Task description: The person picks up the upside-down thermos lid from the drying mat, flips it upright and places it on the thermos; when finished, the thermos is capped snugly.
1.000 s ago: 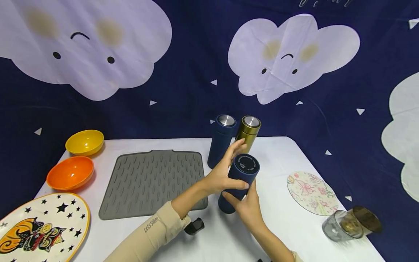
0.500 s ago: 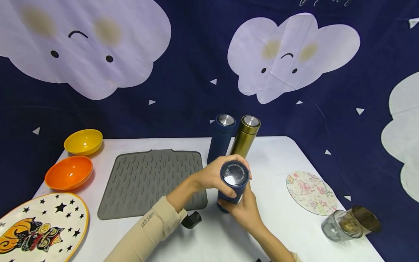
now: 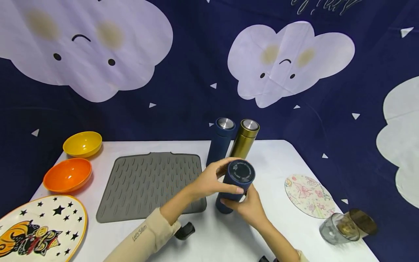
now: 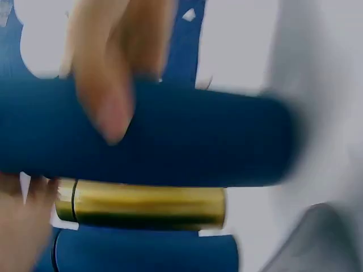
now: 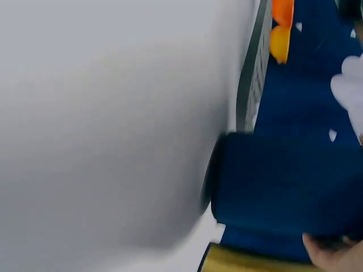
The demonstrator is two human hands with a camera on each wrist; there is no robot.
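Both hands hold a dark blue vacuum flask (image 3: pixel 226 202) upright and slightly tilted over the white table, in the head view. Its dark round end with a ring of pale print faces up. My left hand (image 3: pixel 209 181) grips the upper part, thumb across the near side and fingers behind. Lower down, my right hand (image 3: pixel 251 208) grips it from the right, its thumb across the front. The left wrist view shows the flask (image 4: pixel 198 136) lying sideways across the picture, blurred. In the right wrist view the flask (image 5: pixel 283 181) fills the right side.
Behind stand another blue flask (image 3: pixel 218 145) and a gold flask (image 3: pixel 243 143), both silver-topped. To the left are a grey drying mat (image 3: pixel 154 185), an orange bowl (image 3: pixel 67 176), a yellow bowl (image 3: pixel 82 145) and a patterned plate (image 3: pixel 70 214). A floral round mat (image 3: pixel 307 194) and glasses (image 3: pixel 337 231) are right.
The left hand's fingers, raised and spread a second ago, have closed round the upper part of the flask. The flask's top end has swung toward me, then slightly back right. The right hand keeps its hold.
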